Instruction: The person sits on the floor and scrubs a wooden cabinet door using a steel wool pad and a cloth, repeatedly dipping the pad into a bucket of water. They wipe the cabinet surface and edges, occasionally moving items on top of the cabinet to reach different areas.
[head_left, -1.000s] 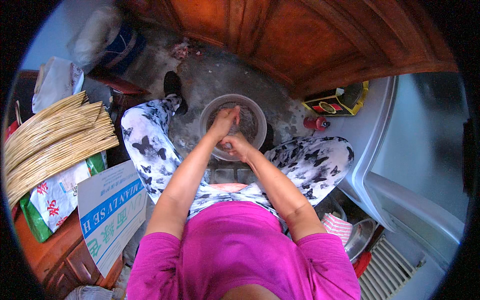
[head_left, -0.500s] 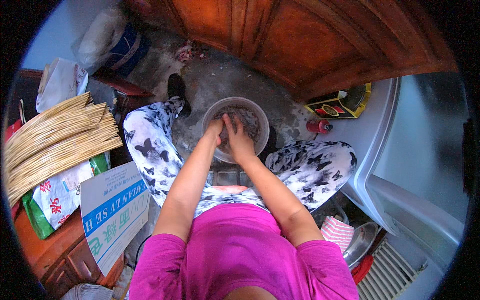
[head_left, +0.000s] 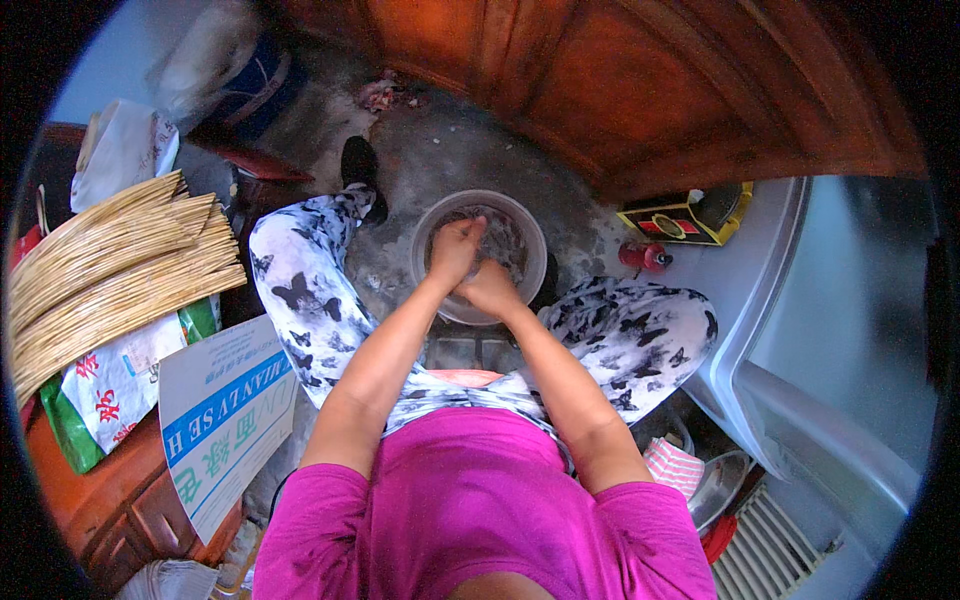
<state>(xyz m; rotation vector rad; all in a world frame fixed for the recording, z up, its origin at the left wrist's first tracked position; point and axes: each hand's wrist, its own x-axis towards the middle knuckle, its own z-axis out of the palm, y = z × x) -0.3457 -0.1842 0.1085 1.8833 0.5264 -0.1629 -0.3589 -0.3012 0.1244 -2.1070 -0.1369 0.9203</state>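
Note:
A round whitish plastic tub (head_left: 541, 262) stands on the floor between my knees, with wet-looking, murky contents (head_left: 510, 240) that I cannot name. Both my hands are inside its rim, touching each other. My left hand (head_left: 456, 250) is closed, its fingers curled above the contents. Against its lower right side rests my right hand (head_left: 490, 288), whose fingers are mostly hidden behind the left one. Whatever lies between the hands, if anything, does not show.
A brown wooden panel (head_left: 640, 90) rises at the far side. To the left, a bundle of thin straw-coloured sticks (head_left: 120, 270) lies over a printed sack beside a white cardboard sheet (head_left: 225, 430). A red bottle (head_left: 645, 257) and a black-yellow box (head_left: 690, 217) stand right.
My left hand has moved forward and right and curled closed. My right hand, earlier stretched out with its fingers forward, has drawn back below the left one.

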